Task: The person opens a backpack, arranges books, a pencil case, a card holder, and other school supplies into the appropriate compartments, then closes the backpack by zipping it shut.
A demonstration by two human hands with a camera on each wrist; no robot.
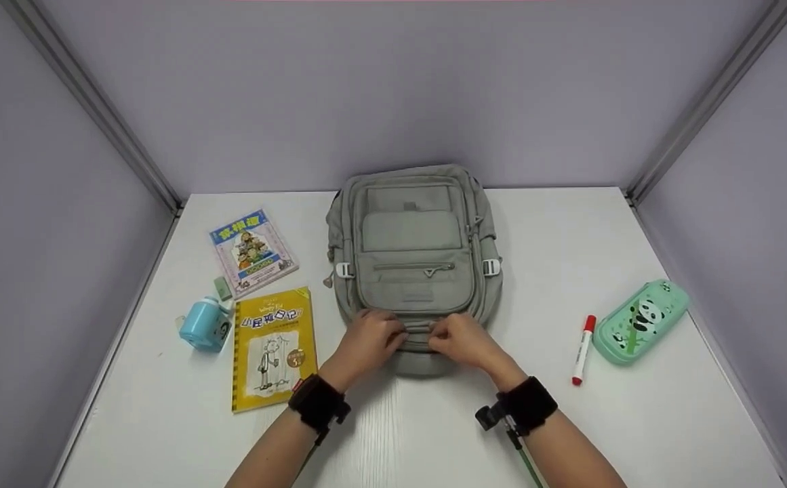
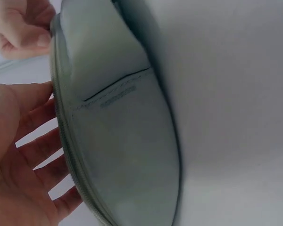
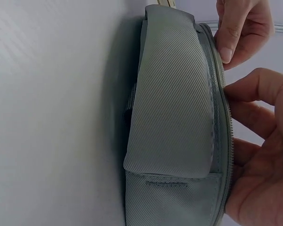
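Head view: grey backpack (image 1: 413,257) lies flat, front pockets up, mid-tabletop (image 1: 569,434), long axis running from the person toward the back wall, top end far, bottom end near. Both hands sit on the near end, close together.

Left hand (image 1: 368,342) rests on the near-left edge. In the left wrist view its fingers (image 2: 35,155) are fairly straight and spread along the zipper seam, touching the fabric, not clearly pinching anything.

Right hand (image 1: 464,341) sits on the near-right edge. In the right wrist view its fingers are loosely bent beside the zipper line; whether it pinches a puller, cannot tell. The left hand's thumb and finger show at the top of that view, touching the seam.

Left of the backpack: yellow book (image 1: 274,347) just beside the left hand, second book (image 1: 253,252) further back, blue sharpener (image 1: 205,325) and small eraser (image 1: 223,287) near them. Right side: red marker (image 1: 583,350) and panda case (image 1: 640,322), well apart from the backpack, near the right tabletop edge. Open tabletop in front of the backpack around the wrists, and between backpack and marker.
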